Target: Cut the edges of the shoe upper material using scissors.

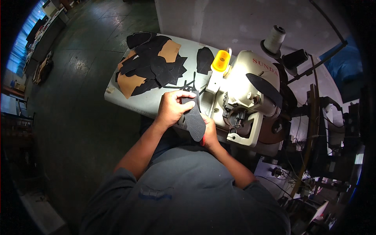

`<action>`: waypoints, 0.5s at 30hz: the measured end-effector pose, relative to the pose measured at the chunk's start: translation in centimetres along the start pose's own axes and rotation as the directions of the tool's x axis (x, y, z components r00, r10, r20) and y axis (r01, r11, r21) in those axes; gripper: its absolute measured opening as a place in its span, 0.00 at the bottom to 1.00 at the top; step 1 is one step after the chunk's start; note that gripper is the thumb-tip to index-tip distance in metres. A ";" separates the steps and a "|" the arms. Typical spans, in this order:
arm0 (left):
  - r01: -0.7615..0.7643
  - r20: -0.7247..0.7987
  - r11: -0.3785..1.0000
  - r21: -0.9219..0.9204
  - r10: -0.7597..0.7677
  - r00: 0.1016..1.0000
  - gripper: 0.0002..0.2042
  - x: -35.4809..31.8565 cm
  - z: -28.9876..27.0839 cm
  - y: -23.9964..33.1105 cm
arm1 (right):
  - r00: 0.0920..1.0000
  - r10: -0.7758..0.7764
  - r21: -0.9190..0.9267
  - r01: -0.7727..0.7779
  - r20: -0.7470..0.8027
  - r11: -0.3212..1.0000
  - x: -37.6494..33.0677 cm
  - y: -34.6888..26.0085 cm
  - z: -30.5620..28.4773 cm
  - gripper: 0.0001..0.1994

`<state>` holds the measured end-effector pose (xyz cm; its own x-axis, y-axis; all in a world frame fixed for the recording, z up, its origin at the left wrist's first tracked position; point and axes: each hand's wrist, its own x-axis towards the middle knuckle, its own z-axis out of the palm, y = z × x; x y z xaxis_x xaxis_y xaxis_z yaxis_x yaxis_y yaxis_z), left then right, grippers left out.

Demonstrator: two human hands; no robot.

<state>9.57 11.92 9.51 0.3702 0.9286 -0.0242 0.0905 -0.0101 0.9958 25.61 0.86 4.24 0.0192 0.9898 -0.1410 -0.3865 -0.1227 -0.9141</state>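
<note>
A long black piece of leather-like material [194,122] with a rounded lower end hangs in front of me at the table's near edge. My left hand [172,107] pinches its upper part between thumb and fingers. Behind its right side, my right hand [210,132] is closed with most of its fingers hidden. A small red part [202,141] shows at the palm, like the handle of a tool whose rest I cannot make out. Thin black strips [189,84] lie on the table just beyond the left hand.
Several black and tan cut pieces [152,62] are heaped on the grey table [117,100]. Another black piece [204,60] lies beside a yellow-topped lamp [221,60]. A cream sewing machine [243,74] stands right, a black piece [264,90] on it, thread cones [274,39] behind.
</note>
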 end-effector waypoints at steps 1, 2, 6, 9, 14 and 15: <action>0.003 0.004 1.000 -0.014 -0.003 1.000 0.13 0.0 0.0 0.0 | 1.000 -0.027 -0.041 0.027 -0.007 0.999 0.0 0.1 0.0 0.13; 0.005 0.009 1.000 -0.029 -0.005 1.000 0.13 0.0 0.0 0.0 | 0.998 -0.054 -0.083 0.053 -0.013 0.995 -0.1 0.2 0.0 0.13; -0.030 -0.049 0.991 -0.128 0.024 0.999 0.12 -0.1 0.7 0.1 | 0.998 -0.055 -0.086 0.053 -0.026 0.995 -0.3 0.0 0.3 0.14; -0.024 -0.034 0.987 -0.157 0.019 0.999 0.13 -0.1 0.7 0.5 | 0.993 -0.118 -0.139 0.113 -0.023 0.984 -0.2 0.6 -0.1 0.14; 0.019 0.044 0.988 -0.156 -0.012 0.999 0.14 -0.5 1.0 0.9 | 0.998 -0.051 -0.117 0.047 -0.032 0.992 0.0 0.8 -0.8 0.15; 0.017 0.040 0.986 -0.166 -0.010 0.999 0.14 -0.6 0.8 0.8 | 0.998 -0.049 -0.127 0.045 -0.030 0.991 0.0 0.7 -0.6 0.15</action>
<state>10.11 11.04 10.22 0.4061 0.9130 -0.0377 -0.0583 0.0670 0.9960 25.87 0.77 3.38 0.0660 0.9920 -0.1077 -0.2653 -0.0866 -0.9603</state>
